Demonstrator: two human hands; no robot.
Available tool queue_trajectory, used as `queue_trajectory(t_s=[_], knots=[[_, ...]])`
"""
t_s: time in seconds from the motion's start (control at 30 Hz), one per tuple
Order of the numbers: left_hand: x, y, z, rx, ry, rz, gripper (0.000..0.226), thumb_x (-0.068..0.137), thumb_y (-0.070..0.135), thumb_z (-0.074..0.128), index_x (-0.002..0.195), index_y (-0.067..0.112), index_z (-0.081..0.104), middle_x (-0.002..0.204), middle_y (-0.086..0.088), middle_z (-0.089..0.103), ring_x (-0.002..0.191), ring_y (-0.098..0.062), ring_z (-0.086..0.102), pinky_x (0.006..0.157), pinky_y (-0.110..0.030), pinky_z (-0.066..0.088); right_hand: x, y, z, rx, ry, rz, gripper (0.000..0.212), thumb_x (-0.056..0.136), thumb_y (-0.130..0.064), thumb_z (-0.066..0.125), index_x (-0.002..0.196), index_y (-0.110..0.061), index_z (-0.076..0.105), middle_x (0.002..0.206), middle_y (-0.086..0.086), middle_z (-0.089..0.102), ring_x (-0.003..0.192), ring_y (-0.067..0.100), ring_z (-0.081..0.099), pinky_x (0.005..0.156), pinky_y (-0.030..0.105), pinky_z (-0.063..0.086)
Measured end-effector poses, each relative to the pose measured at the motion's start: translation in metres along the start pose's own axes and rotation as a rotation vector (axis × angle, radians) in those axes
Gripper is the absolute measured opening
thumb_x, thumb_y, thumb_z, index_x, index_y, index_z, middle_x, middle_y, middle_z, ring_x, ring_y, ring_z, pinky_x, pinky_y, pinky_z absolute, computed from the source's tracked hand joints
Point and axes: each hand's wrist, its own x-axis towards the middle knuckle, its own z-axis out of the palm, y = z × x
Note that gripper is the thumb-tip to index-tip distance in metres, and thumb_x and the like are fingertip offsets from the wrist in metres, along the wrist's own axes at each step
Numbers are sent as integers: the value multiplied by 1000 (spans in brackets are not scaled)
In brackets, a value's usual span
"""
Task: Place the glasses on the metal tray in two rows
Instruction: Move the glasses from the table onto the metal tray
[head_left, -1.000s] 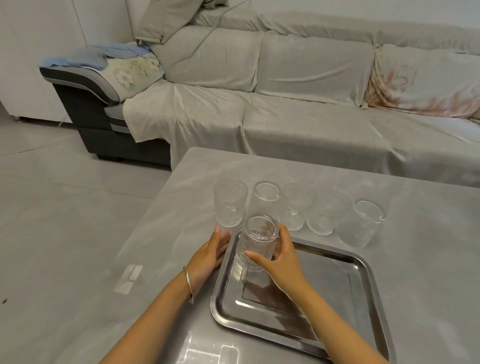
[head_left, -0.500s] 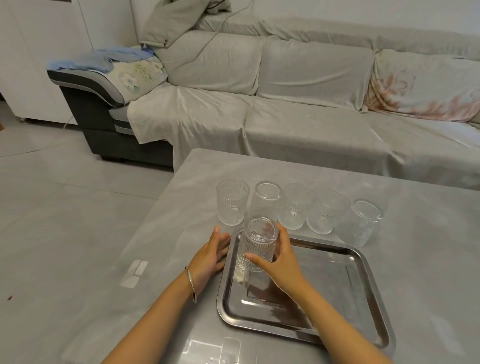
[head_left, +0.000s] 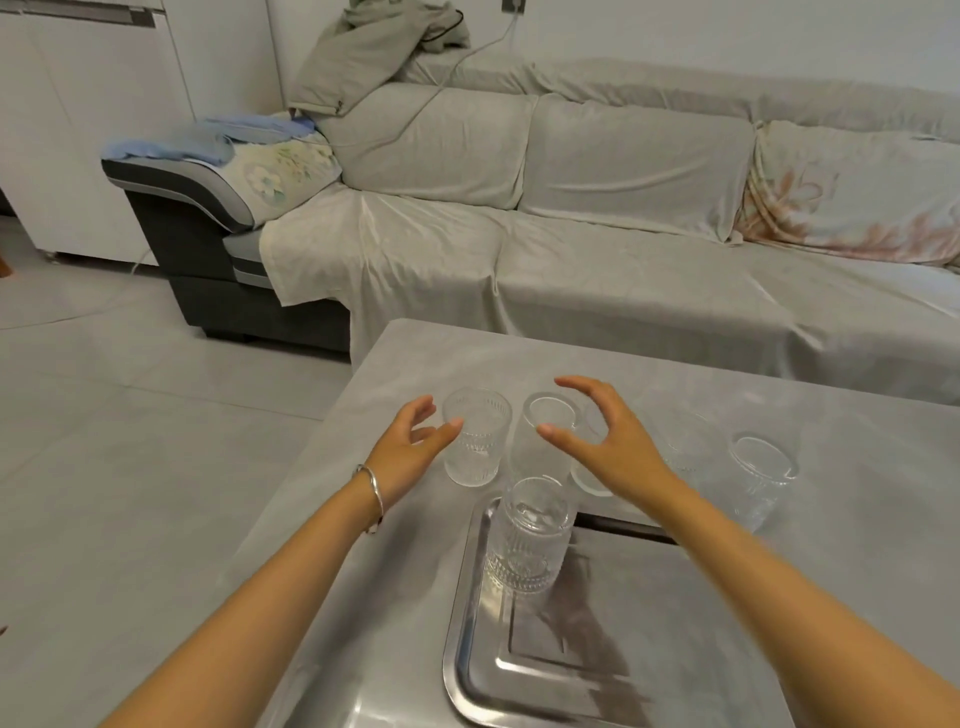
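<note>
Both hands open over the row of glasses; one glass on the tray.

Left hand (head_left: 410, 449), bracelet (head_left: 372, 496) on the wrist, fingers spread, empty, thumb just beside the leftmost glass (head_left: 475, 444) on the table (head_left: 322, 545). Second glass (head_left: 540, 436) stands between the hands. Right hand (head_left: 605, 441) open and curled above the row, gripping nothing, partly hiding a third glass. One ribbed glass (head_left: 530, 535) stands upright in the far left corner of the metal tray (head_left: 467, 649). Two more glasses farther right, the last (head_left: 761, 475) on the table.

Home living room: draped sofa (head_left: 571, 234), low table (head_left: 415, 519).
</note>
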Motion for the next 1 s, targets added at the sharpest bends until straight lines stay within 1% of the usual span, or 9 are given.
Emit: queue_trajectory(t_s=[0.13,0.2,0.3,0.43,0.5,0.63,0.73,0.87,1.0], knots=[[22,0,5,119,-41,55,83,70,47,70,138,26,28,148,3,34,128,-19,40,96,-32,39,25,17,-7,-116,-54,68,56,77,-44,70,128,-29,51,136,-9,46,116,2,40,97,20,31],[32,-1,8,241,-68,97,92,63,46,76,139,27,28,147,3,35,129,-18,39,101,-34,38,32,24,-5,-135,-86,91,54,76,-43,71,126,-30,54,135,-8,49,115,2,41,96,22,31],[42,0,12,364,-86,139,100,54,51,80,138,27,32,141,4,43,125,-14,43,101,-30,37,35,33,1,-167,-89,75,49,75,-40,73,121,-29,59,133,-8,53,114,0,43,95,19,31],[47,4,11,415,-54,163,100,44,60,79,131,28,41,131,7,52,109,-8,48,92,-24,39,36,38,4,-168,-36,54,37,76,-38,73,111,-31,63,124,-14,54,111,-2,45,83,2,27],[46,5,10,375,-20,150,98,44,58,80,129,26,44,128,6,54,106,-9,50,91,-25,42,37,38,4,-161,-32,59,36,76,-39,73,110,-33,63,120,-18,53,111,-2,46,85,2,26],[37,18,1,187,129,135,90,47,48,84,126,20,50,121,3,58,101,-12,56,84,-23,45,33,31,3,-147,-38,61,36,80,-39,69,114,-32,60,120,-19,51,111,-2,45,96,18,32],[25,42,-8,-27,170,112,93,42,52,80,124,19,51,120,3,59,103,-13,59,81,-27,52,24,12,0,-45,47,-6,41,80,-44,65,118,-33,55,122,-18,53,110,-8,48,96,13,34],[-2,81,-11,-281,48,77,87,42,55,76,119,20,56,117,4,60,101,-7,60,63,-23,56,9,-26,-5,273,-22,49,70,68,-52,66,133,-34,45,133,-19,47,115,-6,50,84,5,45],[-29,106,-1,-407,-141,74,52,59,52,75,103,25,69,113,2,69,112,-18,60,73,-29,57,-9,-56,-19,510,-95,81,68,68,-42,68,131,-30,46,134,-7,55,108,5,64,87,18,53]])
